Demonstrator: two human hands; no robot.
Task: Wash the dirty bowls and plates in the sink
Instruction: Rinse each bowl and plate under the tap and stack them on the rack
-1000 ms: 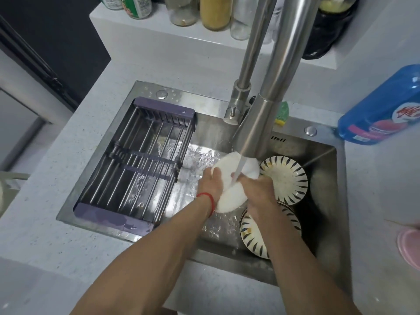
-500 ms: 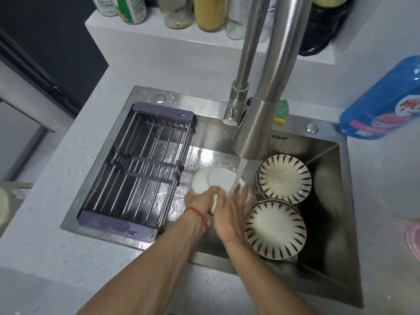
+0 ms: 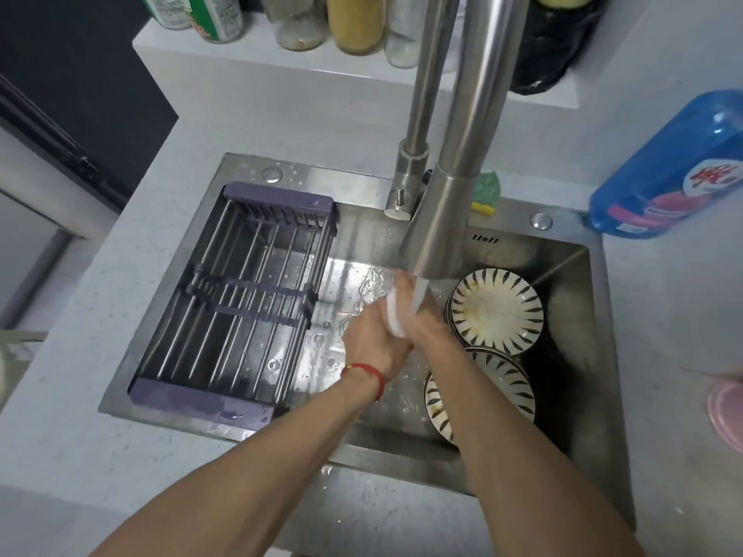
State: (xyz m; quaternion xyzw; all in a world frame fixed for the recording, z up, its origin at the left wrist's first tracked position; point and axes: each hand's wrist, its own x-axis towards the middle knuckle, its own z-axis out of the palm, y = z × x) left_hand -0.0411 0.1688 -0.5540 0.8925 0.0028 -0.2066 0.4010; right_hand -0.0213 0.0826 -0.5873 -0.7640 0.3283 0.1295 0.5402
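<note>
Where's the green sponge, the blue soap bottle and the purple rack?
green sponge (image 3: pixel 487 191), head view, its green top.
blue soap bottle (image 3: pixel 659 170), head view, its blue side.
purple rack (image 3: pixel 277 198), head view, its far purple end bar.

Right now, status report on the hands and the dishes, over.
Both hands, left hand and right hand, hold a white plate edge-on under the running tap. Striped bowls wait unwashed. Drying rack holds nothing.

Blue detergent bottle (image 3: pixel 667 166) lying on counter, green sponge (image 3: pixel 487 191) behind faucet (image 3: pixel 454 162)
</note>
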